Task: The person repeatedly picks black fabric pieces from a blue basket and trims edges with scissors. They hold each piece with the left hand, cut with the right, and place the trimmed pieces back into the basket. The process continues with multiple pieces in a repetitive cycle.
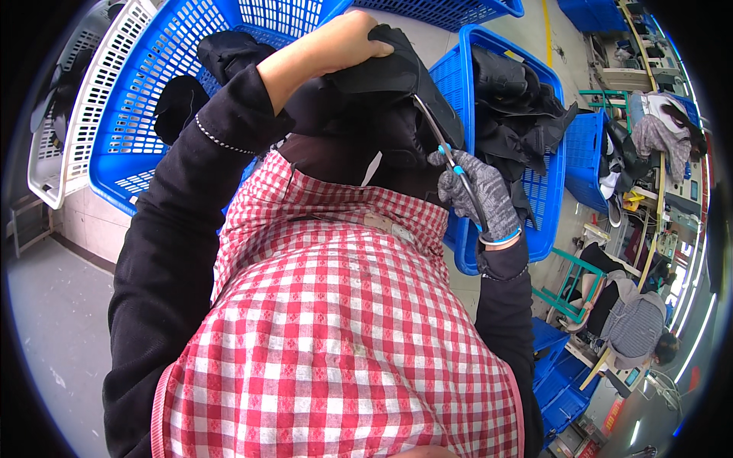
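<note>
Your left hand (336, 46) is bare and clamped over the top of a black fabric piece (382, 84), fingers curled down on its upper edge, holding it up in front of you. Your right hand (477, 191) wears a grey knitted glove and is closed around a pair of thread snips (447, 149) with a light blue grip; the thin metal blades run up from your fist and meet the lower right edge of the black fabric piece, just below your left hand. The fabric hangs between both hands, its lower part draping toward your red-and-white checked apron (336, 320).

Behind your left hand sits a large blue plastic basket (145, 114) with more dark cloth lying over its rim. Further out on that side, a white plastic basket (84, 99) stands against it. Beyond your right hand a second blue basket (550, 191) holds a heap of black garments (511, 107). Well past your right forearm, other people sit bent over work tables (641, 320), with smaller blue crates (553, 366) near them on the floor. To the far side of your left arm lies grey floor (53, 320).
</note>
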The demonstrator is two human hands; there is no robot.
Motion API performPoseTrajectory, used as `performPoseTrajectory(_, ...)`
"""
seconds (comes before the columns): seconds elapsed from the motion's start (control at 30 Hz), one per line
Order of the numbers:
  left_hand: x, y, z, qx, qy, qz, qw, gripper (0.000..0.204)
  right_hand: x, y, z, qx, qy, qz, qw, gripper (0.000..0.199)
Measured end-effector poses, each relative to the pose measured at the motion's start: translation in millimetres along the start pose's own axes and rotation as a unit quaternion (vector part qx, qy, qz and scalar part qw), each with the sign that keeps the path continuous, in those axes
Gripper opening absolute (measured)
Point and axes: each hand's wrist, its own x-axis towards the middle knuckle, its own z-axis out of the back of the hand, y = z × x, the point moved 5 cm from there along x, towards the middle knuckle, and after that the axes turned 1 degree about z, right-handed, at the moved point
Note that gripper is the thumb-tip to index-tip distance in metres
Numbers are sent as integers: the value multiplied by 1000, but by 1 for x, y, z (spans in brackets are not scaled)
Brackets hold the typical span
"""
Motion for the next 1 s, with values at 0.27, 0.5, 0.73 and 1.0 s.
performPoseTrajectory(0.27, -5, 1, 2, -9, -12, -3, 1000, 50, 2, 5, -4, -98, -17, 11, 995, 32)
performPoseTrajectory(0.5, -4, 3, 1, -9, -13, -1, 1000, 51, 5, -2, -6, -29, -13, 19, 999, 32)
performPoseTrajectory(0.73, -15, -2, 1, -47, -9, 0, 999, 54, -6, 22, -41, -588, 25, 346, 731, 56)
performPoseTrajectory(1.0, -41, -2, 42, -407, -61, 110, 905, 34, -12, 19, -7, 88, -19, 271, 958, 35)
